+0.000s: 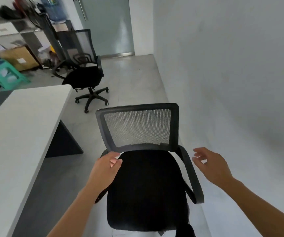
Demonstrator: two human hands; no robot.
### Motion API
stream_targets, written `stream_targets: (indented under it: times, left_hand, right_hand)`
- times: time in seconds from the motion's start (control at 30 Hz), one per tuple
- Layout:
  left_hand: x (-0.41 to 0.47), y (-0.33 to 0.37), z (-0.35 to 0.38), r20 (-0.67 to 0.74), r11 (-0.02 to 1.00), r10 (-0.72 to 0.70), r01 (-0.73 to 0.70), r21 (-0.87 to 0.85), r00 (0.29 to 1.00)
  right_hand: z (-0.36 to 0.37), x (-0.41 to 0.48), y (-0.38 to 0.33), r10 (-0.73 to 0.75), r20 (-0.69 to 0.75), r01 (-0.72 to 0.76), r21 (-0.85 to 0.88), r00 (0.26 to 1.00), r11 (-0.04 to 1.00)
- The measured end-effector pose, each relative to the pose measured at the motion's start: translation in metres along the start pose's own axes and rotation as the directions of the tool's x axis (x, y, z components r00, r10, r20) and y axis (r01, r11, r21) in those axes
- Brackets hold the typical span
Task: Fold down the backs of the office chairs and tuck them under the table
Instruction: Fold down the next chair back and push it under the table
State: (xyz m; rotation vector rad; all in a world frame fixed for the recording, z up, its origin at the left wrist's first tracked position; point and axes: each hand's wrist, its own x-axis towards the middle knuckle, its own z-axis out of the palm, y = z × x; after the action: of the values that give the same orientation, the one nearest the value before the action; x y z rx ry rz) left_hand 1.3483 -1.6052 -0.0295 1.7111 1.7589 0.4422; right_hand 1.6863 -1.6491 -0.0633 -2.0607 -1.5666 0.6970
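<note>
The near office chair has a black seat (pixel 146 189) and a grey mesh back (pixel 137 129) standing up at its far side. My left hand (pixel 105 168) lies over its left armrest by the back's lower left corner, fingers curled around it. My right hand (pixel 211 165) hovers just right of the right armrest (pixel 192 177), fingers spread and apart from it. A second office chair (pixel 84 74) stands farther back, its mesh back upright. The white table (pixel 18 134) runs along the left.
A white wall (pixel 240 82) closes the right side, close to the near chair. A frosted glass door (pixel 110 28) is at the far end. Shelves, cardboard boxes (pixel 19 57) and a green stool (pixel 9 74) crowd the far left. Grey floor (pixel 134 79) lies between the chairs.
</note>
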Motion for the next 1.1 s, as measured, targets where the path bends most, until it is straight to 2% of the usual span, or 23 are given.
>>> stream_targets:
  times: [0.1, 0.2, 0.3, 0.43, 0.57, 0.67, 0.77, 0.87, 1.1]
  left_hand:
    - [0.058, 0.034, 0.008, -0.039, 0.997, -0.061, 0.059, -0.057, 0.997]
    - [0.111, 0.062, 0.019, -0.053, 0.986, -0.132, 0.125, -0.107, 0.990]
    - [0.161, 0.079, 0.034, -0.046, 0.948, -0.261, 0.247, -0.203, 0.964]
    - [0.219, 0.081, 0.048, -0.013, 0.805, -0.489, 0.445, -0.392, 0.872]
    - [0.264, 0.083, 0.054, -0.006, 0.683, -0.630, 0.550, -0.481, 0.777]
    - [0.293, 0.092, 0.059, -0.016, 0.664, -0.653, 0.562, -0.493, 0.757]
    - [0.312, 0.103, 0.067, -0.038, 0.691, -0.655, 0.577, -0.434, 0.755]
    - [0.320, 0.114, 0.075, -0.034, 0.747, -0.618, 0.573, -0.337, 0.786]
    - [0.305, 0.118, 0.079, 0.051, 0.851, -0.468, 0.466, -0.241, 0.882]
  right_hand:
    - [-0.016, 0.091, -0.012, -0.116, 0.023, 0.117, -0.007, 0.993, 0.993]
    - [-0.025, 0.173, -0.033, -0.222, 0.045, 0.226, -0.106, 0.974, 0.968]
    - [-0.021, 0.238, -0.051, -0.254, 0.189, 0.290, -0.195, 0.949, 0.937]
    - [0.007, 0.282, -0.056, -0.189, 0.437, 0.347, -0.315, 0.879, 0.884]
    - [0.021, 0.301, -0.052, -0.246, 0.407, 0.382, -0.295, 0.880, 0.876]
    - [0.021, 0.309, -0.049, -0.282, 0.391, 0.407, -0.288, 0.876, 0.867]
    - [0.022, 0.310, -0.043, -0.289, 0.345, 0.393, -0.284, 0.893, 0.875]
    - [0.022, 0.303, -0.033, -0.273, 0.286, 0.355, -0.288, 0.918, 0.889]
    - [0.017, 0.247, -0.022, -0.187, 0.187, 0.235, -0.280, 0.964, 0.931]
